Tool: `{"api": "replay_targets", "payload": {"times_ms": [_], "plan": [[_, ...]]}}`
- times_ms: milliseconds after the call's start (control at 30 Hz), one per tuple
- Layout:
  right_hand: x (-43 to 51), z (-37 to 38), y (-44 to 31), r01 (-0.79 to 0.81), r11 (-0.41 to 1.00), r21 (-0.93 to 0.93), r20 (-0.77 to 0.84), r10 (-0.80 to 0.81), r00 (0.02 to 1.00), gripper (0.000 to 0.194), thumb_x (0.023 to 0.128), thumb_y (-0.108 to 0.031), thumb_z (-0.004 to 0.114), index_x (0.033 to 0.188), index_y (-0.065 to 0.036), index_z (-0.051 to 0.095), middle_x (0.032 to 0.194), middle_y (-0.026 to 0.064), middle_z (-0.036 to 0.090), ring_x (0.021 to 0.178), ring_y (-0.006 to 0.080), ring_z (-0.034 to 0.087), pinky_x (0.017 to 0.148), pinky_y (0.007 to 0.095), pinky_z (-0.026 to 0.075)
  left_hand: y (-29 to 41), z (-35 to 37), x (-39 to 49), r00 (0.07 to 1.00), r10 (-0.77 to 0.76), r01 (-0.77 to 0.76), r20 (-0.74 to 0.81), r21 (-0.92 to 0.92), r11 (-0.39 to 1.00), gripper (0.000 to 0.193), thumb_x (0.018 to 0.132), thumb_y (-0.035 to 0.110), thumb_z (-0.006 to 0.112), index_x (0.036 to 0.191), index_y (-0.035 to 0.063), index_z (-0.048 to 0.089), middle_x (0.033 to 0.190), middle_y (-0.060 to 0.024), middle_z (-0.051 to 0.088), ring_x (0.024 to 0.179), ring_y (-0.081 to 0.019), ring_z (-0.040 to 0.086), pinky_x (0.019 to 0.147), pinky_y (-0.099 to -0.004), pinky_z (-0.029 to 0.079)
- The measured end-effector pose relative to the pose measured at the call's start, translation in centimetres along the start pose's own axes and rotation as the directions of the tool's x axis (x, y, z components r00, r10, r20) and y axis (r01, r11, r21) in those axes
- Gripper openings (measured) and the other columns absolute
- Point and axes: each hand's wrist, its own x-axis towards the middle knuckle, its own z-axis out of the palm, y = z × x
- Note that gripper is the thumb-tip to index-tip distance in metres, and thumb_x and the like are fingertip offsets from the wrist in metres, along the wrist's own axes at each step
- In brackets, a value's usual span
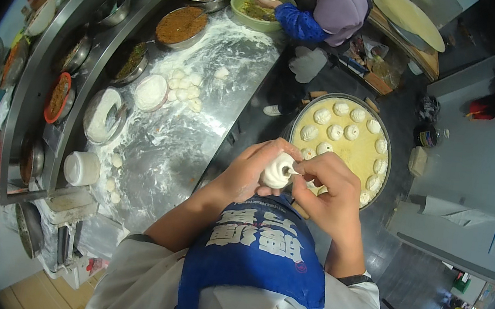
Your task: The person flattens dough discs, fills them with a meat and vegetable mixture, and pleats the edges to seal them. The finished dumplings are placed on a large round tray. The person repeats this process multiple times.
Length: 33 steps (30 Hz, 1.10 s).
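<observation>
A white, pleated dough bun (pixel 276 172) rests in the cupped fingers of my left hand (pixel 252 169). Its top has a small dark gap among spiral folds. The thumb and fingers of my right hand (pixel 330 189) pinch a drawn-out tip of dough at that gap. Just beyond both hands is a large round steamer tray (pixel 361 156) lined in pale yellow. Several pleated buns (pixel 335 132) sit apart on it, mostly along the far and right sides. My hands and wrists hide the tray's near left part.
To the left runs a floured steel worktable (pixel 162 158) bearing dough pieces (pixel 184 85), a flour bowl (pixel 105 115) and a white tub (pixel 82 168). Basins of filling (pixel 182 25) line its far side. At the far end another person (pixel 337 13) holds a filled wrapper over a green basin (pixel 257 9).
</observation>
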Motion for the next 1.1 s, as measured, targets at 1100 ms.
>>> {"api": "replay_targets", "payload": {"times_ms": [1100], "plan": [[-1.4,-2.5,-1.1,-0.018,1.0,-0.01,0.118,0.019,0.993,0.03,0.082,0.002,0.084,0.111,0.002,0.075,0.093,0.0122,0.072,0.081,0.0208,0.071,0.071,0.0334,0.056,0.3,3.2,0.5,0.996,-0.031,0.023,0.085,0.092,0.995,0.043,0.115,0.039,0.042,0.118,0.0034,0.066,0.087,-0.0055,0.069,0.061,-0.0105,0.061,0.049,-0.0211,0.044]]}}
